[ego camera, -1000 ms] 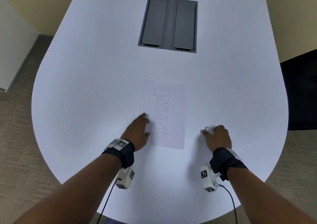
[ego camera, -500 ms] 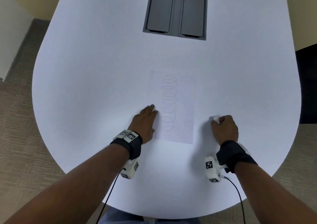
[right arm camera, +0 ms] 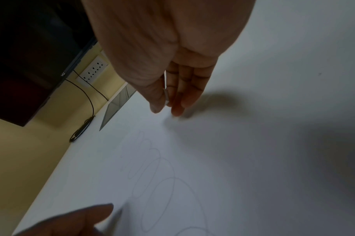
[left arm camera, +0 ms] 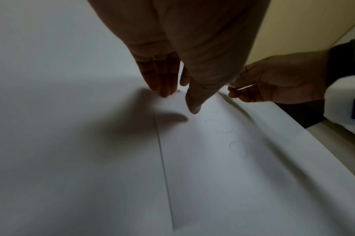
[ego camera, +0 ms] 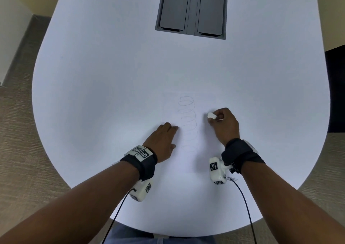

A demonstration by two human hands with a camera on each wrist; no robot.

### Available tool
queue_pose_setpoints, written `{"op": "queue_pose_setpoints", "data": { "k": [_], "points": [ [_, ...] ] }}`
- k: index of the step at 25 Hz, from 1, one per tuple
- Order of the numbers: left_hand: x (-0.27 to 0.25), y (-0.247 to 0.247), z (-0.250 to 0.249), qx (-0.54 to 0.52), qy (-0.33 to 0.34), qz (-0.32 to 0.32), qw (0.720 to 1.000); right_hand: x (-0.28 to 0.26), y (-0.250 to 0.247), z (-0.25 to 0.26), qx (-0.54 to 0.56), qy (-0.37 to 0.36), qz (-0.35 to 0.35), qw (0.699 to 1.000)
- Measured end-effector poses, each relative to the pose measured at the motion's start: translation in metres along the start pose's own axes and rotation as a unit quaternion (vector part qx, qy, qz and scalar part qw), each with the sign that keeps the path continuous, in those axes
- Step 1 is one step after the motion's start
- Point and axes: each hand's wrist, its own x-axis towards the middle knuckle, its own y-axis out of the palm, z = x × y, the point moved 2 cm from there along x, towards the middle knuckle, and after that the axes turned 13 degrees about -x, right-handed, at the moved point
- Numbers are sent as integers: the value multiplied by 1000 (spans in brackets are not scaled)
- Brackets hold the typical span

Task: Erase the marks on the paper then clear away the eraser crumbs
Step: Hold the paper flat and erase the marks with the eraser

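A white sheet of paper (ego camera: 171,109) lies on the white table (ego camera: 93,94), with a looping pencil spiral (ego camera: 187,113) drawn down its middle. My left hand (ego camera: 170,127) rests flat on the paper's left edge, fingers straight; the left wrist view shows those fingers (left arm camera: 166,89) touching the sheet (left arm camera: 213,159). My right hand (ego camera: 214,117) pinches a small white eraser (ego camera: 211,115) over the paper's right side, just right of the spiral's upper loops. In the right wrist view only a thin sliver of the eraser (right arm camera: 166,94) shows between thumb and fingers, with the spiral (right arm camera: 152,175) below.
A grey double-lid cable hatch (ego camera: 192,10) is set into the table at the far end. The table's curved near edge (ego camera: 186,234) lies close to my body. A black screen (right arm camera: 31,47), a wall socket (right arm camera: 94,70) and a cable stand beyond the table.
My right hand has lifted the eraser from the table right of the paper and carried it left and forward over the sheet. The left hand stays on the paper's left edge.
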Motion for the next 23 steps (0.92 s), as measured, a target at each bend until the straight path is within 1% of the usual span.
{"op": "queue_pose_setpoints", "data": {
  "k": [3,5,9,14,23],
  "points": [
    [23,-19,2,-3,12,-44,999,5,12,6,28,-10,11,1000],
    [42,-33,5,-1,3,-53,999,8,17,10,40,-17,16,999],
    [75,-47,12,24,-21,-32,999,17,24,16,49,-25,19,998],
    [93,-43,21,27,-31,6,999,34,35,33,39,-38,3,999],
    [99,-32,35,-6,-19,-13,1000,60,76,72,48,-46,-24,998]
  ]
}}
